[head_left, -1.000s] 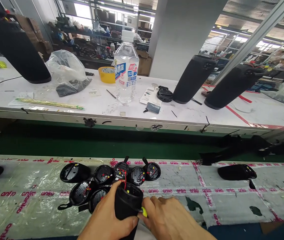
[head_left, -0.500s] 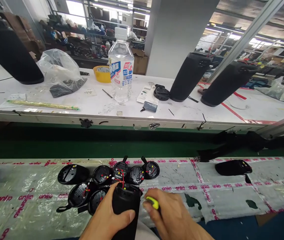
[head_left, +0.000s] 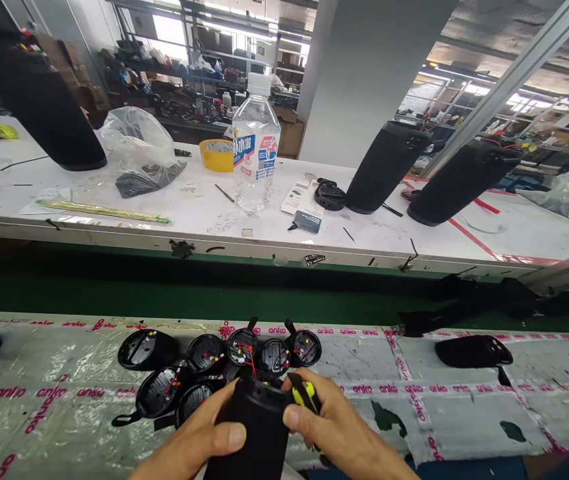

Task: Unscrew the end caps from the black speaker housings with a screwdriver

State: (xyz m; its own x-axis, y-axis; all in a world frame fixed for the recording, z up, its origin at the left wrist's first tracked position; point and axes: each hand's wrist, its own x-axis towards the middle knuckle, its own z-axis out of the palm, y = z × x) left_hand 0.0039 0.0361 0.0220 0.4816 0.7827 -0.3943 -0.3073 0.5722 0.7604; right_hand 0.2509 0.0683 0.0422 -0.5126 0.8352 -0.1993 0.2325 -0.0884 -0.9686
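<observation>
My left hand [head_left: 204, 433] is wrapped round a black fabric-covered speaker body [head_left: 257, 433], thumb across its front. The body stands tilted low in the middle, its dark plastic end pointing away from me, with red wires behind that end. My right hand [head_left: 331, 423] is closed round a yellow-and-black handled tool [head_left: 305, 396]; its thumb presses the speaker's right side near the top. The tool's working end cannot be made out. Just beyond and left of my hands lie several round black speaker parts [head_left: 158, 390] with ribbed inner faces, small connectors and strap loops.
Plastic sheeting with pink-printed tape [head_left: 359, 388] covers the near bench. Another black speaker body [head_left: 473, 351] lies at right. The raised white shelf [head_left: 204, 213] holds a water bottle [head_left: 255, 150], yellow tape roll [head_left: 217, 155], plastic bag [head_left: 139, 143] and upright speaker bodies [head_left: 387, 167].
My right hand has brought the tool up against the speaker's upper right side. The speaker's end has turned, showing more dark plastic, and my left thumb has shifted left. The view has moved slightly.
</observation>
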